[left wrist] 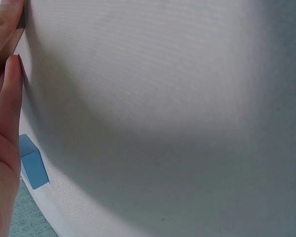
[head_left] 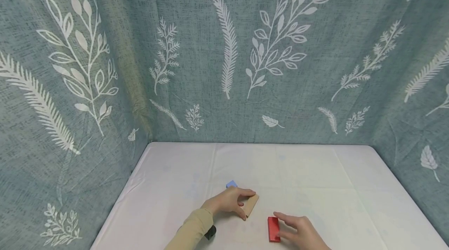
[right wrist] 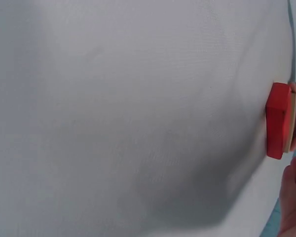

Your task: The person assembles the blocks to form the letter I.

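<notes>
Left hand (head_left: 228,200) pinches the tan block (head_left: 251,206) at its ends, left of the red block (head_left: 274,229). Right hand (head_left: 301,229), fingers parted, grips nothing beside the red block; contact unconfirmed. Risks: uneven pinching could swivel the tan block; a careless right fingertip could skew the red.
</notes>
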`<state>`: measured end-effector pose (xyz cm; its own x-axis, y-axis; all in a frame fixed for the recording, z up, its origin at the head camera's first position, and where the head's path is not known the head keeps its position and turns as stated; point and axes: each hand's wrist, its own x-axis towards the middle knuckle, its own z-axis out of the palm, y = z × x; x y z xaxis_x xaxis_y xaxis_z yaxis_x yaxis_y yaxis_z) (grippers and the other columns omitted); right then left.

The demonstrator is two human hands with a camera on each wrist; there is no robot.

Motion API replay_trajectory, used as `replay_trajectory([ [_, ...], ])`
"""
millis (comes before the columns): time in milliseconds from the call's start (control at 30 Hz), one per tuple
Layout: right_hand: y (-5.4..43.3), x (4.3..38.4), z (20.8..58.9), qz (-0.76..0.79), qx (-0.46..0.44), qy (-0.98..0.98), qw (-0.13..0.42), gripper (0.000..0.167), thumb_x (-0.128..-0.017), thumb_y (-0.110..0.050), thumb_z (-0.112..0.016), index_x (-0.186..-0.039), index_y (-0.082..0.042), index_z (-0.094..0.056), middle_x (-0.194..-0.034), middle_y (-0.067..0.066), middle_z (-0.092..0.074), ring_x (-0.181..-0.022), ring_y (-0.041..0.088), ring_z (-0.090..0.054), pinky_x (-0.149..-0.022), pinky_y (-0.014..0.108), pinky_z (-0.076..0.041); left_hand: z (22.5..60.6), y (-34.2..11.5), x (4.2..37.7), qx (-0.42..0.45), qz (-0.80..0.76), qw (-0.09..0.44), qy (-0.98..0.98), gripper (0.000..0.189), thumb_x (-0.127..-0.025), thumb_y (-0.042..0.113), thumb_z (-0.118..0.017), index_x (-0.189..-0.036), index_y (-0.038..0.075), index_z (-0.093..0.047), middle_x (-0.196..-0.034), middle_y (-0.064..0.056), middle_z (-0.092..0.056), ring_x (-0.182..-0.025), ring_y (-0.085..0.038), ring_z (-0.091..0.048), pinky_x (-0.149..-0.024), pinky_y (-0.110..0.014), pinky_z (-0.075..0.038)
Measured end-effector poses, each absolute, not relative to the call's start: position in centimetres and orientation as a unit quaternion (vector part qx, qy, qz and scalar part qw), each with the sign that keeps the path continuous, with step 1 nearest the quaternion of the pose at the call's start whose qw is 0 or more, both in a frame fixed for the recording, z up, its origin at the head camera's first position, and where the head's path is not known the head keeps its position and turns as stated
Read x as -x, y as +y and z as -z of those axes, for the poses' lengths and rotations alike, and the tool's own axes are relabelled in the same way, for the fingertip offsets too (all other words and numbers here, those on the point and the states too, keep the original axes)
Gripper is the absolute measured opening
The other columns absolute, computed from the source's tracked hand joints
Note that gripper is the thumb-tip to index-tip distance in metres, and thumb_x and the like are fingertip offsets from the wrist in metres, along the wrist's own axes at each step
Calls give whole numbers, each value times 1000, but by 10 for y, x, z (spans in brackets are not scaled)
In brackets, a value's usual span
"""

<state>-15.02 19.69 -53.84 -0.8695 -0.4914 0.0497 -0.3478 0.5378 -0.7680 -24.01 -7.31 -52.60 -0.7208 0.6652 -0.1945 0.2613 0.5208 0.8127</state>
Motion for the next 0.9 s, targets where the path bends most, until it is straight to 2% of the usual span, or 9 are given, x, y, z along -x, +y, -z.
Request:
replay_trajectory([
  [167, 195, 150, 542, 432, 220, 868, 107, 54, -82, -38, -71, -123, -4, -64, -118, 12, -67, -106, 14, -66, -81, 38, -58, 527, -73, 240, -278, -408, 253, 832, 76, -65, 4, -84, -135, 11, -54, -142, -5, -50, -133, -19, -45, -84, -12, -52],
  [367, 193, 148, 551, 424, 227, 872, 91, 51, -83, -38, -70, -122, -6, -65, -115, 10, -69, -104, 5, -64, -81, 35, -58, 527, -73, 241, -286, -403, 249, 833, 76, -65, 4, -84, -135, 10, -54, -143, -6, -50, -132, -18, -47, -84, -12, -52],
  [700, 190, 145, 555, 399, 252, 880, 55, 42, -84, -24, -70, -119, -2, -66, -114, 14, -69, -105, 9, -65, -81, 31, -58, 528, -73, 240, -284, -399, 248, 836, 77, -65, 4, -84, -136, 11, -53, -144, -6, -49, -132, -18, -46, -85, -11, -51],
  [900, 190, 144, 556, 400, 264, 876, 43, 41, -84, -25, -70, -116, 0, -67, -112, 14, -69, -104, 8, -65, -80, 24, -58, 526, -73, 240, -288, -394, 243, 838, 77, -65, 4, -85, -135, 11, -53, -143, -6, -49, -131, -18, -47, -84, -11, -51],
])
